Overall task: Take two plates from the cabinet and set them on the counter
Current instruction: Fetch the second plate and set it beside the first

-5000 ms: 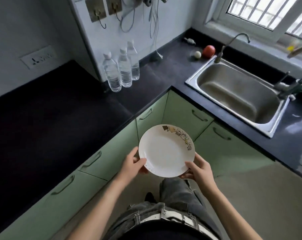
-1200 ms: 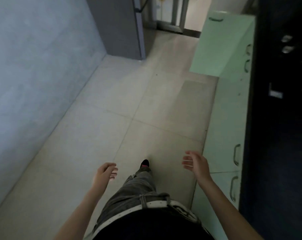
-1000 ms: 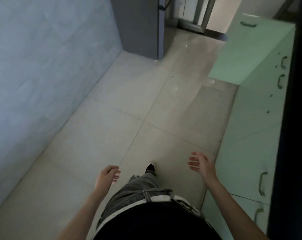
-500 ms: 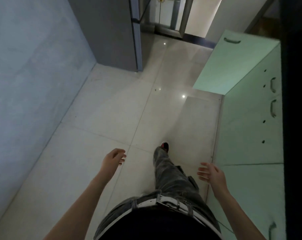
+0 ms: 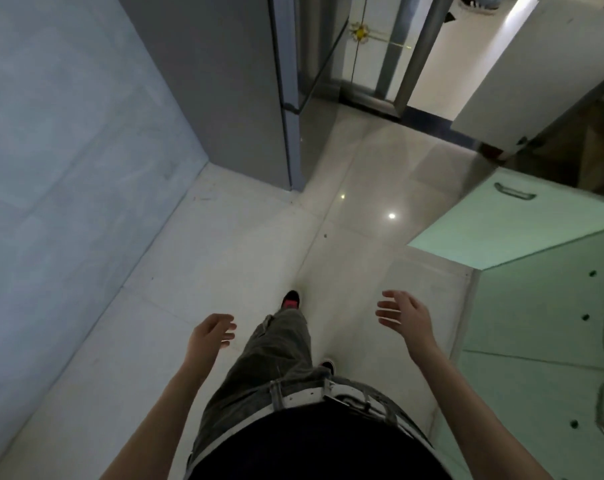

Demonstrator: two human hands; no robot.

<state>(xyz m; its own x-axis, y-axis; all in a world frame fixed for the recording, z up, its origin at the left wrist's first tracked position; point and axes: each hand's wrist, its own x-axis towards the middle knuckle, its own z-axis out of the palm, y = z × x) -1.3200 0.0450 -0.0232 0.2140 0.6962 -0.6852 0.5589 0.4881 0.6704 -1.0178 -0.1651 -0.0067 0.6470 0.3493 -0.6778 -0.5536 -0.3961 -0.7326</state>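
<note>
The left hand (image 5: 208, 332) is hanging empty over the pale tiled floor (image 5: 224, 258), left of the person's grey trouser leg (image 5: 276, 355), its grip loosely curled. The right hand (image 5: 406, 315) is hovering right of that leg, fingers spread wide, holding nothing. Further right, a green cabinet door (image 5: 508, 223) is standing open beside the green cabinet (image 5: 543, 334). No plates are showing.

open floor (image 5: 245, 258) ahead; swung-out cabinet door (image 5: 508, 226) on the right
</note>
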